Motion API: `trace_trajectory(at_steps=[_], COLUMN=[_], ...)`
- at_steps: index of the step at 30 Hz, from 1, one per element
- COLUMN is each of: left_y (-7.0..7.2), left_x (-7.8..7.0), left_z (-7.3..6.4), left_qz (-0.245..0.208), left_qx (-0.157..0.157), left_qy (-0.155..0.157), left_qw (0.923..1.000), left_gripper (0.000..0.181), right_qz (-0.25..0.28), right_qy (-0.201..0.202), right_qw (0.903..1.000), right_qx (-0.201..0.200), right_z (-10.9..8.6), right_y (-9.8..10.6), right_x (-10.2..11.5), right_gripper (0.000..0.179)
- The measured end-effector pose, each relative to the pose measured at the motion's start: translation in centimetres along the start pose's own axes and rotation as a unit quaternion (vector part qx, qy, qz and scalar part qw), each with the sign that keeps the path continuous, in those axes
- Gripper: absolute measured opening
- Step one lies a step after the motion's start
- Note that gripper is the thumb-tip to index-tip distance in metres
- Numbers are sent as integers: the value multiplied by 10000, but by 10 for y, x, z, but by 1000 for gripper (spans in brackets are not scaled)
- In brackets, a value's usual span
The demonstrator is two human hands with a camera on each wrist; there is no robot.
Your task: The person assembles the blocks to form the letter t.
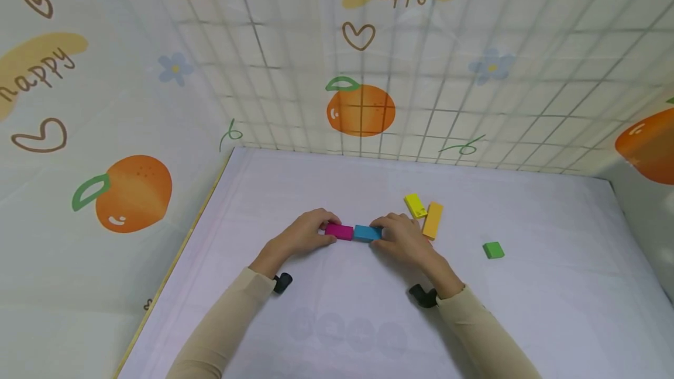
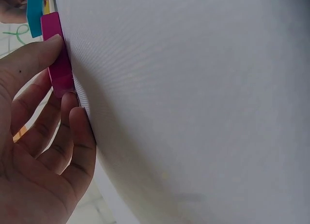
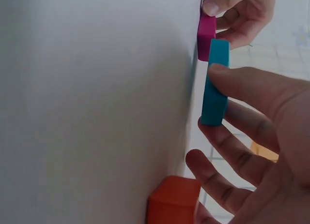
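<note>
My left hand [image 1: 301, 234] pinches a magenta block [image 1: 340, 231] between thumb and fingers, close over the white table. In the left wrist view the thumb lies across the near face of the magenta block [image 2: 57, 69]. My right hand [image 1: 404, 240] grips a blue block [image 1: 364, 233] the same way, thumb on one long side and fingers on the other. The two blocks stand end to end, nearly in line, with their ends right at each other. In the right wrist view the blue block [image 3: 215, 83] overlaps the magenta block's end.
Beyond my right hand lie a yellow block [image 1: 415, 206] and an orange block [image 1: 433, 220], side by side. A red-orange block [image 3: 173, 200] sits near my right little finger, mostly hidden in the head view. Farther right is a green block [image 1: 494, 250]. Printed cloth walls surround the table [image 1: 316, 344].
</note>
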State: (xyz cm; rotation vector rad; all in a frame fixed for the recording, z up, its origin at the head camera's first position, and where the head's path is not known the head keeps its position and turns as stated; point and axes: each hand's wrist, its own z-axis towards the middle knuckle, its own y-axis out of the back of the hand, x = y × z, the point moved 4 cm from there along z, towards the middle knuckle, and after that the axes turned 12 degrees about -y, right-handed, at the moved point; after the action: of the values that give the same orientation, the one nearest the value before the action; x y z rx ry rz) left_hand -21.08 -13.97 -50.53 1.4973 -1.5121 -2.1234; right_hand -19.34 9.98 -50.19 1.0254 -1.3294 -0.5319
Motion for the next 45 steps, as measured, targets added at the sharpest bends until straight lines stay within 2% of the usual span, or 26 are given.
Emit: trace_trajectory(at_steps=[16,35,45], left_y=[2,1,-1], left_x=[-1,-3,-1], left_z=[2,0,0], left_qz=[-3,-74,34], left_qx=[-46,-34,41], left_qy=[4,25,113], left_qw=[10000,10000,9999], left_gripper=[35,34,33], right_qz=[-252,-332,-395], right_qy=[-157,-246,-306], right_qw=[9995,9991,9987], right_qx=[76,92,131], right_z=[6,5,6], right_y=[-4,-6,-8], right_x=[3,7,6], right_gripper=[34,34,35])
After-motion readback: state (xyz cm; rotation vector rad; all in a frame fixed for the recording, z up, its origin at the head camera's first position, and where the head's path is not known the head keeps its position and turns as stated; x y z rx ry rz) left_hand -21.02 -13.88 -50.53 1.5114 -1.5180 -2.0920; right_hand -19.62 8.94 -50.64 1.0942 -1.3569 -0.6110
